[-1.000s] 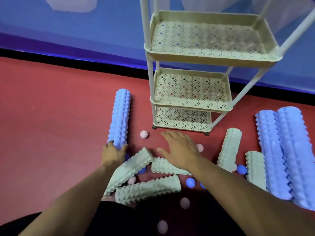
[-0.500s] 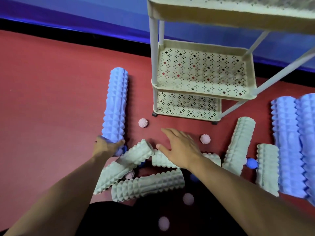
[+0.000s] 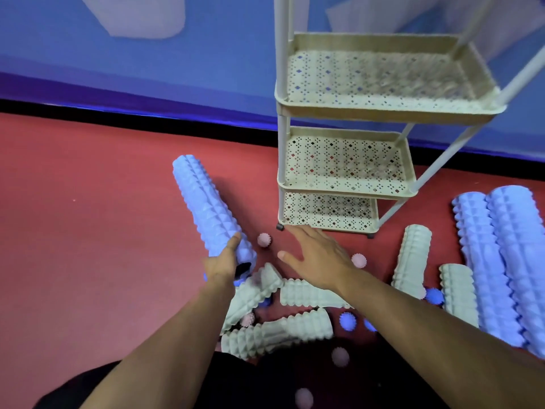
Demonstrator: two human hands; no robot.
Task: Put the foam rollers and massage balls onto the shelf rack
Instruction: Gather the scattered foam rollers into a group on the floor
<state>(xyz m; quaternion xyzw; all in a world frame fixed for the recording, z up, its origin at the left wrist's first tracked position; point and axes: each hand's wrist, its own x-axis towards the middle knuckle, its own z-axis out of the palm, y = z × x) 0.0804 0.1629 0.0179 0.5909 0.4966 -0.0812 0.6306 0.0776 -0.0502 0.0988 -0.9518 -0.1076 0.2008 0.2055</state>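
The left hand [image 3: 222, 265] gripped the near end of a long blue foam roller [image 3: 211, 211], which slanted up and away, left of the shelf rack [image 3: 348, 190]. The right hand [image 3: 320, 258], fingers spread and holding nothing, hovered before the rack's bottom tier, above the pale green rollers [image 3: 309, 295].

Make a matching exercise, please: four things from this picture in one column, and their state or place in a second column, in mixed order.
Things
1. left hand
2. right hand
3. top shelf
4. two blue rollers at right

States
A. lying side by side on the floor
B. open, fingers spread, above the green rollers
C. holds nothing
D. grips the end of a blue roller

Pairs: 1-D, 2-B, 3-C, 4-A
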